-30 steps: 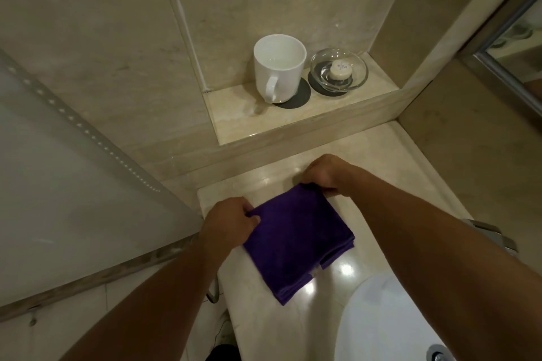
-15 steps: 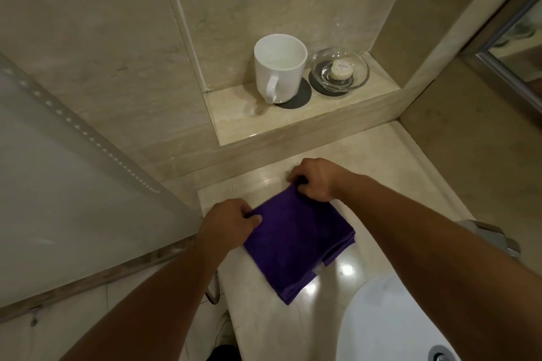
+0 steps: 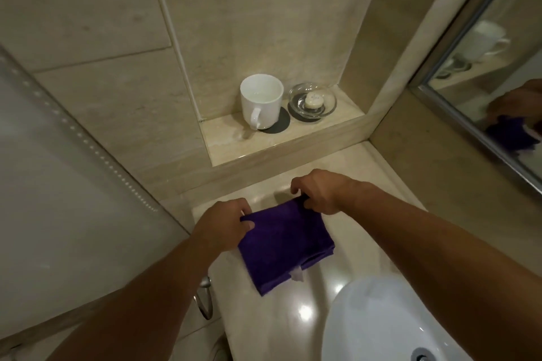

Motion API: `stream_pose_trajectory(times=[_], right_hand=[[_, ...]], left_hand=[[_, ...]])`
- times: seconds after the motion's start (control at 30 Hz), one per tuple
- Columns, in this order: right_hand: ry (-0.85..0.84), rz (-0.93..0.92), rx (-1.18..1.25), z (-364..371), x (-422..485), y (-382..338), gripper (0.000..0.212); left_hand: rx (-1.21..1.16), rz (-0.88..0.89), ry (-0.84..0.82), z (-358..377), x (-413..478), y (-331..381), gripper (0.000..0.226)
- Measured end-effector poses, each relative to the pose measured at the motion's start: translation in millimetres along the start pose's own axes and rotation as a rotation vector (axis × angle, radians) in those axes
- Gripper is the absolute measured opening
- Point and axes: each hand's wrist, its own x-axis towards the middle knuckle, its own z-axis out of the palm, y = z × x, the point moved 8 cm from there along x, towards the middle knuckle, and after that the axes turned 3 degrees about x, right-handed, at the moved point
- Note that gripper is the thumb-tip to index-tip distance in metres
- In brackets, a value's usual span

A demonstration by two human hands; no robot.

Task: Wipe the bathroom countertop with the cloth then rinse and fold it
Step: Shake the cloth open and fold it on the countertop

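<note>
1. Pinched with the left hand (image 3: 224, 223) the far left corner of the purple cloth (image 3: 284, 246), fingers curled round the fabric; pinched likewise with the right hand (image 3: 319, 192) the far right corner, with that far edge seemingly raised a little.
2. Lay folded in several layers on the worktop (image 3: 264, 328), between its left edge and the white basin (image 3: 381, 322) at the near right.
3. Judged the fold nearly done but untidy: near layers stepped, and a white tag (image 3: 297, 275) poking out at the near edge.
4. Risked dragging the whole stack over the glossy stone with any pull at both corners, sliding the layers apart and undoing the fold.
5. Risked a slip off the worktop's left edge, just beside the left hand, with any tug leftward.
6. Stood well apart on the far shelf (image 3: 278, 142): a white mug (image 3: 262, 101) and a glass soap dish (image 3: 312, 101), so little danger of a knock.
</note>
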Motion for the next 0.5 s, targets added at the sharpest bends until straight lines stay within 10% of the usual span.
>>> stream_pose_trajectory(times=[0.5], right_hand=[[0.391, 0.320, 0.033, -57.2, -254.5, 23.5, 0.023]], left_hand=[[0.304, 0.393, 0.153, -97.6, -102.1, 203.1, 0.015]])
